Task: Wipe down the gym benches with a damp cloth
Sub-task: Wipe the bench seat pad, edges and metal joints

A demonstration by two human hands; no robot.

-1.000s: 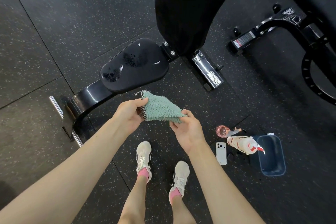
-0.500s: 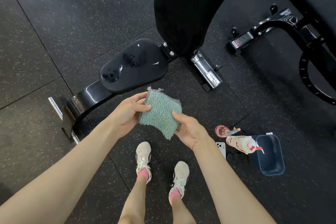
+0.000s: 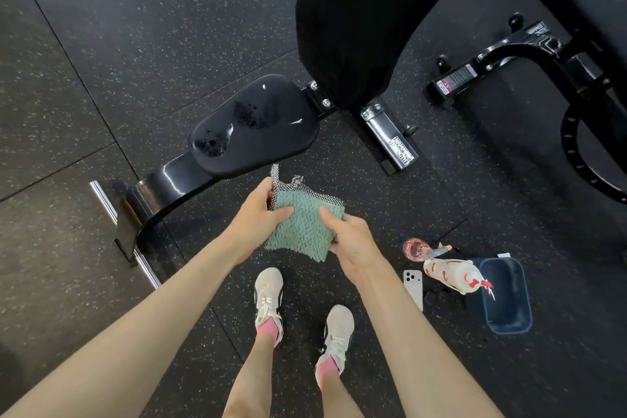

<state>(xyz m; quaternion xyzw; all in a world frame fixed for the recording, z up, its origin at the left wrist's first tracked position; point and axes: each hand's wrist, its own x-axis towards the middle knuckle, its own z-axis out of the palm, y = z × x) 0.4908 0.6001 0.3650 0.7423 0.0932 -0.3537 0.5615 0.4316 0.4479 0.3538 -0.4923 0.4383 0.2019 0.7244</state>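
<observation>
A green textured cloth (image 3: 303,229) with a dark mesh edge is held folded between both hands, above the floor just in front of the bench. My left hand (image 3: 259,217) pinches its left edge, thumb on top. My right hand (image 3: 349,241) grips its right edge, thumb over the fabric. Beyond the cloth lies the black bench seat pad (image 3: 254,127), glossy, with two wet patches on it. The bench's tall black back pad (image 3: 366,17) rises behind the seat.
A second black bench frame (image 3: 509,54) stands at the right. On the floor at the right lie a white phone (image 3: 413,285), a spray bottle (image 3: 453,276), a pink object (image 3: 414,249) and a blue tub (image 3: 505,295). My feet in white shoes (image 3: 268,299) stand below.
The cloth has been turned and folded from a flat spread into a squarer pad. Both hands shifted their hold on it and drew closer together.
</observation>
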